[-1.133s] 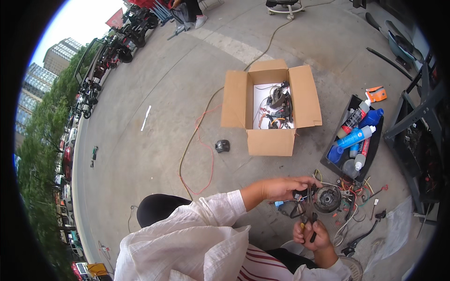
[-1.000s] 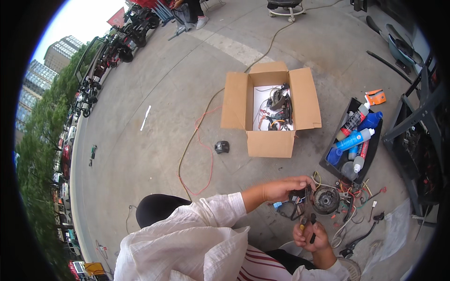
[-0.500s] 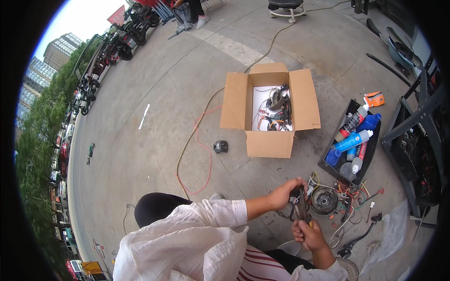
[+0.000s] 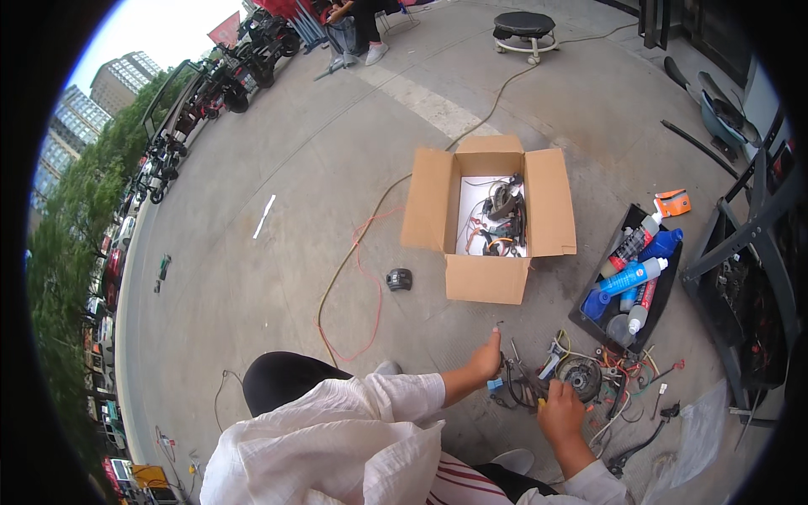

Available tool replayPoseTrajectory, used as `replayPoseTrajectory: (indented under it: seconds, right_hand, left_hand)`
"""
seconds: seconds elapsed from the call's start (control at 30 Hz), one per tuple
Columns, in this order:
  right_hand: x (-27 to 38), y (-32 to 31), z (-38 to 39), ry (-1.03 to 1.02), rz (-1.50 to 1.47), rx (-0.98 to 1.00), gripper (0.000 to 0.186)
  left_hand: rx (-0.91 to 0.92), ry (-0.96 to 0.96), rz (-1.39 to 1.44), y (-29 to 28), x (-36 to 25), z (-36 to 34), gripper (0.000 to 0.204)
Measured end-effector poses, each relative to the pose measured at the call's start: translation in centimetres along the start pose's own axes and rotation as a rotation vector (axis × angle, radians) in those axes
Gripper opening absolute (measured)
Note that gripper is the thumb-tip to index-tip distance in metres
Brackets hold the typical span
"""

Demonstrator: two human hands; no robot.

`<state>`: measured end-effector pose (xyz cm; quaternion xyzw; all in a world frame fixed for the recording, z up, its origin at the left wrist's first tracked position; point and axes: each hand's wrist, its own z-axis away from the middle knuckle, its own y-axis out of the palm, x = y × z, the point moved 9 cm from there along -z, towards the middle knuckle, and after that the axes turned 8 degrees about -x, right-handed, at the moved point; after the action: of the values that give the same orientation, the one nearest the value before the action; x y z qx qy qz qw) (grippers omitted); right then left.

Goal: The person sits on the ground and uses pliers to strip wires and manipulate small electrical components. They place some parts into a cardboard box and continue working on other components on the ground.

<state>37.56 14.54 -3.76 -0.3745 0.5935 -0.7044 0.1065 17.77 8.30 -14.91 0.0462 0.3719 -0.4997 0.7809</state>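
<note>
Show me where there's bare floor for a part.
Bare: concrete between white strip and green object; also between cardboard box and orange packet. Crowded: around the round metal part, with wires and the right hand close by; black tray packed with bottles.

Daylight falls on grey concrete paving [image 4: 227,295], a round black stool [image 4: 524,24], trees [image 4: 76,244] and tall buildings [image 4: 124,82]

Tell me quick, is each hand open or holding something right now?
Left hand: can't tell if it holds anything.
Right hand: closed, holding a yellow-handled tool.
</note>
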Motion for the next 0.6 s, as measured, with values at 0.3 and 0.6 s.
replayPoseTrajectory:
  seconds: [0.3,0.6]
  right_hand:
    - [1.1,-3.6,0.5,0.300,-0.692,-0.215,0.041]
    - [2.7,-3.9,1.1,0.107,-0.720,-0.028,0.029]
  left_hand:
    - [0.437,0.206,0.857,1.9,-11.8,4.2,0.049]
    - [0.524,0.253,0.939,1.5,-13.6,5.7,0.027]
